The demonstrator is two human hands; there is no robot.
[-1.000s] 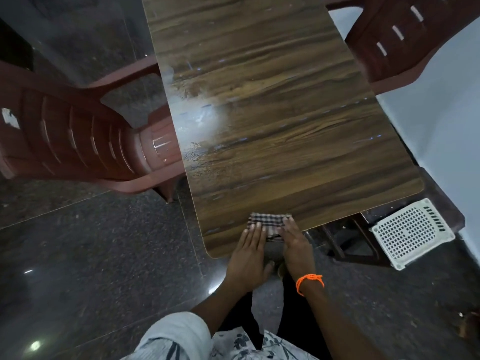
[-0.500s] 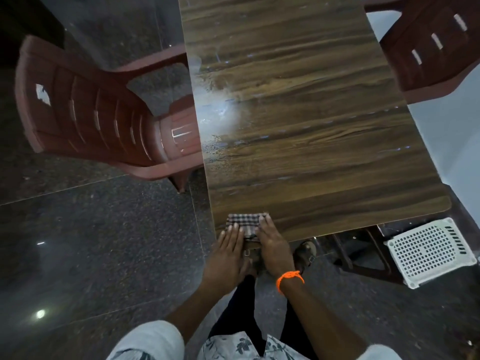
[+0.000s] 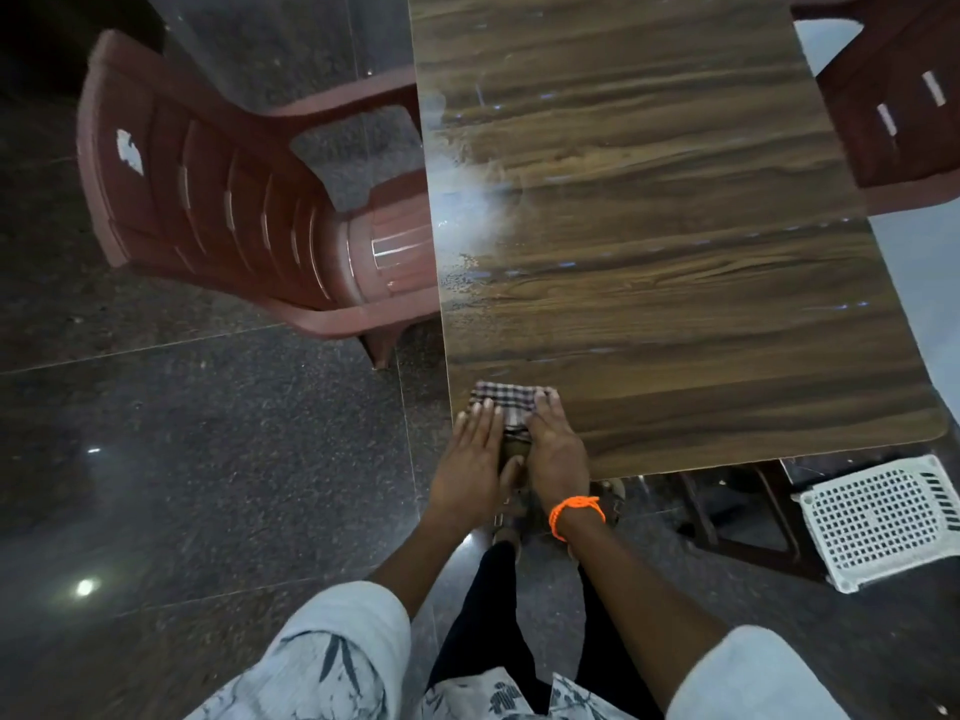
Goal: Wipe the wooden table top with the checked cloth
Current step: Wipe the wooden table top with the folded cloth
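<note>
The wooden table top (image 3: 649, 252) runs away from me, with wet streaks shining near its left edge. A folded checked cloth (image 3: 511, 402) lies at the near left corner of the table. My left hand (image 3: 470, 465) and my right hand (image 3: 556, 454) lie flat side by side on the cloth's near part and press it onto the wood. Their fingers point away from me. The right wrist carries an orange thread band. Most of the cloth is hidden under my hands.
A red-brown plastic chair (image 3: 218, 210) stands tucked against the table's left side, and another chair (image 3: 904, 106) stands at the far right. A white perforated plastic stool (image 3: 878, 517) lies on the dark floor at the near right, beside a dark frame (image 3: 737, 517) under the table.
Both hands slid the cloth left along the near edge, toward the table's left corner. The view has shifted, so the table sits further right in the frame.
</note>
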